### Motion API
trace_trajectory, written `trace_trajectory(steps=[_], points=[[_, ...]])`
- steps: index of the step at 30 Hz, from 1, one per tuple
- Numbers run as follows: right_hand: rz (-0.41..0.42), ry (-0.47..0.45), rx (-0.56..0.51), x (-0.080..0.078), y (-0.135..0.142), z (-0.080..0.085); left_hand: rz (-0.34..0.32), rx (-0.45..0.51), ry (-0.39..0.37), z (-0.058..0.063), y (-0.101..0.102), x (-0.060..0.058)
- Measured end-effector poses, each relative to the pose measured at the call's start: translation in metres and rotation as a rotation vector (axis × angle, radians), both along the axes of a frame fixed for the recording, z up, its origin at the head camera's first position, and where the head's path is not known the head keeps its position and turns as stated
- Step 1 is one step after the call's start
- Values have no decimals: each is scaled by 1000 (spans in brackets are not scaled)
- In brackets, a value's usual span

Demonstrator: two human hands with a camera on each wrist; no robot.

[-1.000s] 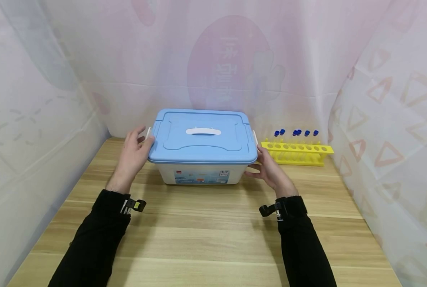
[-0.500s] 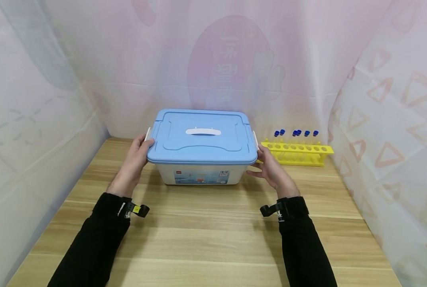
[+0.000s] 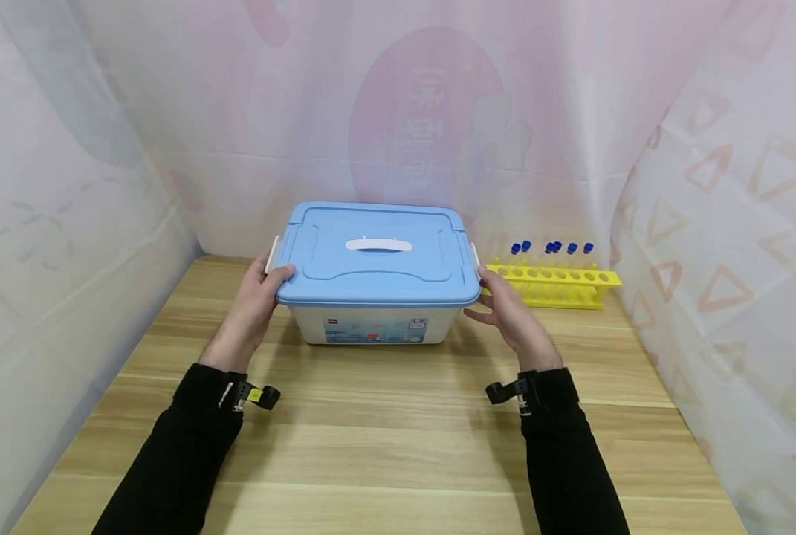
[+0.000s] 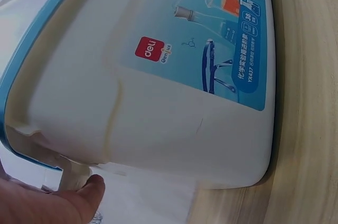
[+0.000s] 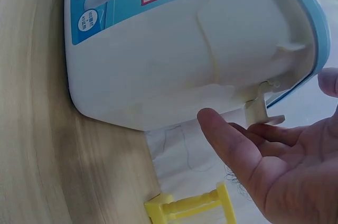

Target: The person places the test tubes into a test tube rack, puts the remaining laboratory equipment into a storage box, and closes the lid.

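A lidded plastic storage box (image 3: 377, 327) stands on the table, its blue lid (image 3: 377, 223) in place with a white carry handle (image 3: 379, 244) on top. My left hand (image 3: 247, 312) is at the box's left side, thumb resting on the lid's edge. In the left wrist view a fingertip hooks the white side latch (image 4: 74, 176), which stands out from the wall. At the opposite side is my right hand (image 3: 510, 316), thumb at the lid's rim. Its fingers reach behind the right latch (image 5: 257, 110), while one finger extends loosely beside the box wall.
A yellow test tube rack (image 3: 551, 276) stands right of the box, behind my right hand, holding several tubes with blue caps (image 3: 554, 247). A printed curtain (image 3: 431, 104) hangs close behind the box. The wooden tabletop (image 3: 384, 431) stretches out in front.
My left hand has come in against the box, its thumb now on the lid, and the left latch tilts outward. My right hand has shifted slightly outward at its latch. The box has stayed put.
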State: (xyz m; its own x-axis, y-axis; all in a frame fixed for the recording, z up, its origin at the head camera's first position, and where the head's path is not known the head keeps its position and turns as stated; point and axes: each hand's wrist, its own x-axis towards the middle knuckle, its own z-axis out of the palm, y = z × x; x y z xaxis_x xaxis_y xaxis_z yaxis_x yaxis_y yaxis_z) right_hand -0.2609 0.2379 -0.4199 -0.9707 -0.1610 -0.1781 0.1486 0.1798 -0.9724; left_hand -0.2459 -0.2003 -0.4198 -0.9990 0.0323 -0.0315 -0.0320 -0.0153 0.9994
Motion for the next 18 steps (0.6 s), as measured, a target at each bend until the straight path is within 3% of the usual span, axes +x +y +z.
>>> trace_trajectory(steps=[8, 18], points=[[-12, 14, 45, 3, -4, 6, 33, -48, 43, 3, -1, 1], [-11, 17, 50, 10, -14, 16, 6, -219, 69, 8, -5, 7]])
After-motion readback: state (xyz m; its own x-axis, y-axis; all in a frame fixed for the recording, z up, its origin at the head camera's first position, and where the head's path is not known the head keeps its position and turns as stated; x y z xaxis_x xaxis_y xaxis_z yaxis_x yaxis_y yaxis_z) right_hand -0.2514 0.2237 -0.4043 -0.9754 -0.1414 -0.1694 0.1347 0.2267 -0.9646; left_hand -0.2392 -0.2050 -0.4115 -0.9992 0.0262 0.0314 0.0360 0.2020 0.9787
